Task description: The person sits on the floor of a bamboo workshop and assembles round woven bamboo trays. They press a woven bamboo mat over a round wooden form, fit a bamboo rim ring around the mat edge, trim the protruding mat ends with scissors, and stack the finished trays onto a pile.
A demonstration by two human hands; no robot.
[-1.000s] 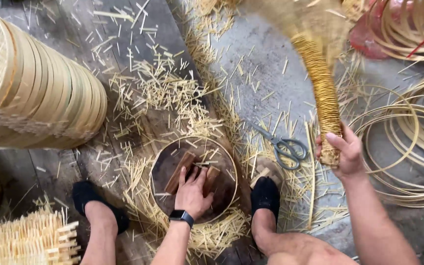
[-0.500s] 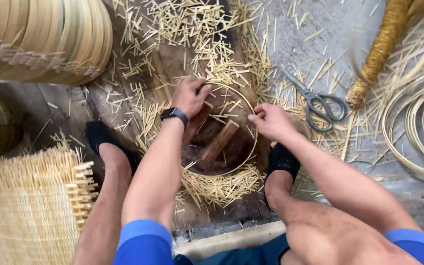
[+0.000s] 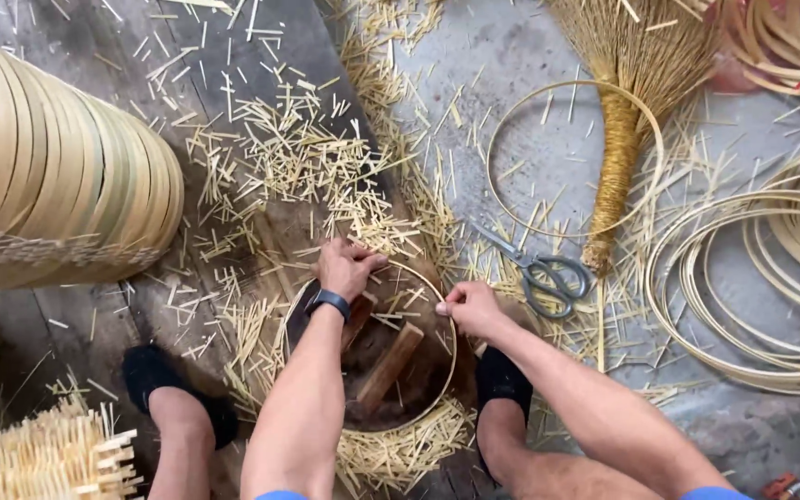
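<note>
A thin bamboo hoop lies around a low round wooden block between my feet. My left hand, with a dark watch on its wrist, grips the hoop's far rim, fingers closed. My right hand pinches the hoop's right rim. Short wooden pieces lie on the block inside the hoop. Bamboo offcuts are strewn on the floor around it.
A stack of bamboo rings lies at the left. Scissors rest right of my right hand, by a straw broom and a loose hoop. Coiled bamboo strips fill the right. A woven basket edge is lower left.
My right hand let go of the broom, which now lies on the floor, and came to the hoop. Both hands now hold the hoop's rim. The view shifted.
</note>
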